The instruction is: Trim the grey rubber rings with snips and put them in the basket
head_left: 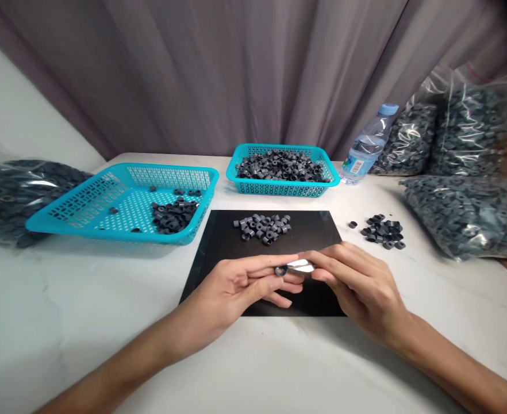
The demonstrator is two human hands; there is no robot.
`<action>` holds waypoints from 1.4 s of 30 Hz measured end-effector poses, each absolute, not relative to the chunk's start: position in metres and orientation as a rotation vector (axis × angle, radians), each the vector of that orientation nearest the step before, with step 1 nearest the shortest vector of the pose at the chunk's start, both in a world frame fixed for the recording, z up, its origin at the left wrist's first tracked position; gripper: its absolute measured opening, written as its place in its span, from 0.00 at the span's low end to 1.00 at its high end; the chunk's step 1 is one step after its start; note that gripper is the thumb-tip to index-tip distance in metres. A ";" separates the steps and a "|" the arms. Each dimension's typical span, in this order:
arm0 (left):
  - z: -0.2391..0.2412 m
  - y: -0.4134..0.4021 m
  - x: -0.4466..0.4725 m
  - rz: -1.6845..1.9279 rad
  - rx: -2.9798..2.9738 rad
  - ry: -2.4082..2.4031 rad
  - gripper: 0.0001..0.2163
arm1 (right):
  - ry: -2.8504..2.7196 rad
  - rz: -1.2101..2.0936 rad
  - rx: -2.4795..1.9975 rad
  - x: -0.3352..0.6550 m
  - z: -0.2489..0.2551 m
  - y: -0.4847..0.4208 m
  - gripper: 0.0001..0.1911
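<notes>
Between thumb and fingers, my left hand (230, 290) pinches one small dark grey plastic ring (280, 270). My right hand (365, 287) is closed around a short, shiny metal blade (302, 265), whose end lies against or very near the ring; its handle is hidden by my fingers. Both hands are above the black mat (210, 247). Just beyond them on the mat lies a pile of similar grey rings (262, 227). To the right of the mat, a second cluster of rings (383, 231) rests on the white table.
At the left stands a blue basket (85, 227) with some rings; another blue basket (279, 187), full of rings, is at the back. A water bottle (368, 146) leans beside bulging clear bags (473, 213). Another filled bag (25, 195) lies far left.
</notes>
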State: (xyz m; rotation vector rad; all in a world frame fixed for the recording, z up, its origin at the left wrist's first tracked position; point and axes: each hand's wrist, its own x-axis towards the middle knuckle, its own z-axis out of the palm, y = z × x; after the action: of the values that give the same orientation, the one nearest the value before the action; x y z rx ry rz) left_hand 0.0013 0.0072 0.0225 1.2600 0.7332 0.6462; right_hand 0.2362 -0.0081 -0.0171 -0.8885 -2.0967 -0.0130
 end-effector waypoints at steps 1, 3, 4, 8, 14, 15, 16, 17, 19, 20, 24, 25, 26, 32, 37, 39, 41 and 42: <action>0.023 0.007 0.001 0.650 1.262 0.733 0.15 | -2.104 -0.025 -0.882 0.237 -0.017 -0.008 0.12; 0.023 0.008 0.002 0.655 1.264 0.735 0.14 | -2.122 -0.046 -0.867 0.237 -0.016 -0.008 0.12; 0.023 0.008 0.002 0.658 1.266 0.736 0.14 | -2.126 -0.054 -0.863 0.237 -0.015 -0.007 0.13; 0.022 0.008 0.001 0.665 1.292 0.742 0.14 | -2.121 -0.064 -0.863 0.238 -0.015 -0.007 0.13; 0.024 0.009 -0.002 0.637 1.404 0.784 0.12 | -2.145 -0.077 -0.856 0.238 -0.016 -0.008 0.12; 0.025 0.009 -0.002 0.630 1.433 0.796 0.12 | -2.142 -0.077 -0.855 0.238 -0.016 -0.008 0.12; 0.025 0.009 -0.002 0.624 1.461 0.806 0.12 | -2.139 -0.074 -0.853 0.238 -0.016 -0.008 0.12; 0.026 0.010 -0.003 0.614 1.484 0.817 0.12 | -2.134 -0.068 -0.852 0.238 -0.016 -0.008 0.12; 0.026 0.011 -0.003 0.592 1.518 0.834 0.12 | -2.127 -0.056 -0.857 0.237 -0.016 -0.008 0.13; 0.025 0.011 -0.003 0.583 1.529 0.838 0.12 | -2.124 -0.053 -0.862 0.237 -0.016 -0.008 0.13; 0.024 0.011 -0.004 0.564 1.561 0.843 0.12 | -2.123 -0.059 -0.878 0.237 -0.017 -0.008 0.13; 0.023 0.010 -0.004 0.562 1.569 0.844 0.12 | -2.124 -0.059 -0.880 0.237 -0.017 -0.008 0.13; 0.023 0.010 -0.005 0.560 1.578 0.846 0.12 | -2.126 -0.057 -0.880 0.237 -0.018 -0.008 0.13; 0.023 0.009 -0.004 0.580 1.608 0.877 0.13 | -2.136 -0.055 -0.867 0.238 -0.020 -0.008 0.12; 0.024 0.009 -0.003 0.594 1.567 0.891 0.11 | -2.132 -0.045 -0.861 0.239 -0.022 -0.008 0.12; 0.024 0.008 -0.003 0.597 1.571 0.890 0.11 | -2.135 -0.031 -0.860 0.239 -0.022 -0.008 0.12; 0.024 0.008 -0.003 0.600 1.580 0.887 0.10 | -2.137 -0.022 -0.859 0.239 -0.022 -0.008 0.12; 0.023 0.008 -0.003 0.602 1.585 0.886 0.10 | -2.136 -0.020 -0.860 0.239 -0.022 -0.009 0.12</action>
State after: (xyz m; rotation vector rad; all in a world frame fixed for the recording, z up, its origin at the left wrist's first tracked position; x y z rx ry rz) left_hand -0.0035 0.0083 0.0235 1.5853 0.8858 0.6020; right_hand 0.2391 -0.0086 -0.0224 -0.8598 -2.1363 -0.0201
